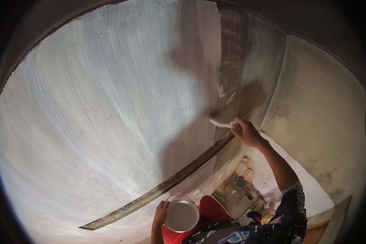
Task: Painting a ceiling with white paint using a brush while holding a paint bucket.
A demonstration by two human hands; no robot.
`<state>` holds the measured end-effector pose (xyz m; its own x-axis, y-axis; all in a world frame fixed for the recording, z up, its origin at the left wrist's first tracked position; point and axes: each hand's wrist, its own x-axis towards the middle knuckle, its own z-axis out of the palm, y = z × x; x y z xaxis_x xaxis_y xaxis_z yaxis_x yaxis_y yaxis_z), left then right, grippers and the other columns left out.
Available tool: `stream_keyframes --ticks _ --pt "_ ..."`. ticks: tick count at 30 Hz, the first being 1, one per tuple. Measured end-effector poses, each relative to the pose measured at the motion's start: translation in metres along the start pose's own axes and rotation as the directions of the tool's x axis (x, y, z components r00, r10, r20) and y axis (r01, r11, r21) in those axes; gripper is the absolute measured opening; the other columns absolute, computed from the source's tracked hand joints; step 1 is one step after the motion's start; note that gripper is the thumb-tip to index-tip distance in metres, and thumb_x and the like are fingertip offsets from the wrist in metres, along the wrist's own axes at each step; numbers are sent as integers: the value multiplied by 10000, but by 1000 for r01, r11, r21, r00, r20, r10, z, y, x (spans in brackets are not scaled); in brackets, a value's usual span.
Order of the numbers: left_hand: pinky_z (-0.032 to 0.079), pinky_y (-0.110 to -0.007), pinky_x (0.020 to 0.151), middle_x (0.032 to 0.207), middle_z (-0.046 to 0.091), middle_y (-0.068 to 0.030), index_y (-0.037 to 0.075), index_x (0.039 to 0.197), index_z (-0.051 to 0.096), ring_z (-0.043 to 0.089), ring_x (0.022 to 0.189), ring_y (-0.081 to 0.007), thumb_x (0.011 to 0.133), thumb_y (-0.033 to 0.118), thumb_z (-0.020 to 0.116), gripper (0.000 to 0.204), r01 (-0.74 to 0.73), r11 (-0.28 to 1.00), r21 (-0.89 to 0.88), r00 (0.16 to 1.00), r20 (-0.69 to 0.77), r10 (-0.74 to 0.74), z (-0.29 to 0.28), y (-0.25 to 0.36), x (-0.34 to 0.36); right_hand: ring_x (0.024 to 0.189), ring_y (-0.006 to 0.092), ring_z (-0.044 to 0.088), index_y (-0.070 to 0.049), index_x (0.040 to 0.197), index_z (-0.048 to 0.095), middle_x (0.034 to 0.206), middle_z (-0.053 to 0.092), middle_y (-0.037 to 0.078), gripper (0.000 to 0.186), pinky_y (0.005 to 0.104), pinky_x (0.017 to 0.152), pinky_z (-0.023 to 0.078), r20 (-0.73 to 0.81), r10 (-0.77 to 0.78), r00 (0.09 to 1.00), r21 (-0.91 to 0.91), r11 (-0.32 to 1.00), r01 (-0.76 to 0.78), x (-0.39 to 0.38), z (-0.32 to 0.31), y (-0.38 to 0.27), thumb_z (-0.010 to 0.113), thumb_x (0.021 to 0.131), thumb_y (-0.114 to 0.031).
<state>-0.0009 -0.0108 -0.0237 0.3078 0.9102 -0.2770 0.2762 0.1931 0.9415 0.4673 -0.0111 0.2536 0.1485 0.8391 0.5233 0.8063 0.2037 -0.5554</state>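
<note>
My right hand (245,132) is closed around the pale handle of a paintbrush (221,124), held out sideways. Its dark head is at the wall, near the border between pale paint and a darker strip (232,53). Low in front of my body, my left hand (160,212) grips the side of a round paint bucket (181,232). Greyish-white paint shows inside it, and a thin reddish wire handle arches over its far side. Streaky whitish paint covers most of the wall (110,81) before me. Shadows of my arm and body fall across it.
A dark wooden ledge (166,185) runs along the wall below my right hand. A stained beige wall (321,101) meets the painted one at a corner on the right. Far below, a round dark container (240,183) stands on the floor, with a crumpled yellow item (267,218) nearer me.
</note>
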Motion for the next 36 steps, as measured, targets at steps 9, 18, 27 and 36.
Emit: stream_keyframes --ticks 9,18,27,36 --pt "435 -291 714 807 560 -18 14 959 605 503 779 -122 993 382 521 379 -5 1000 -1 1000 19 5 3 4 0 858 245 657 -48 989 604 913 666 130 192 382 778 497 74 -81 994 -170 981 93 71 -50 -11 677 835 -137" --pt "428 -288 715 802 547 -13 16 944 601 493 774 -119 993 379 517 376 3 1000 -12 1000 12 -3 1 4 0 645 83 457 -88 1110 614 754 563 -6 253 280 582 390 -49 -74 996 51 996 77 104 -115 -89 682 878 -161" --pt "419 -291 706 790 526 -12 19 945 595 477 765 -115 994 374 506 369 5 1000 -13 1000 15 -5 1 8 -3 565 232 546 -32 962 522 677 567 118 131 348 551 425 -194 -177 965 17 983 184 40 -6 -35 621 905 -97" --pt "426 -290 714 797 541 -23 9 962 601 496 774 -119 1000 352 497 362 -9 1000 3 1000 22 9 1 5 -1 896 327 662 -27 1020 589 927 665 179 203 414 779 503 206 41 978 -79 997 -25 -17 32 31 679 849 -87"
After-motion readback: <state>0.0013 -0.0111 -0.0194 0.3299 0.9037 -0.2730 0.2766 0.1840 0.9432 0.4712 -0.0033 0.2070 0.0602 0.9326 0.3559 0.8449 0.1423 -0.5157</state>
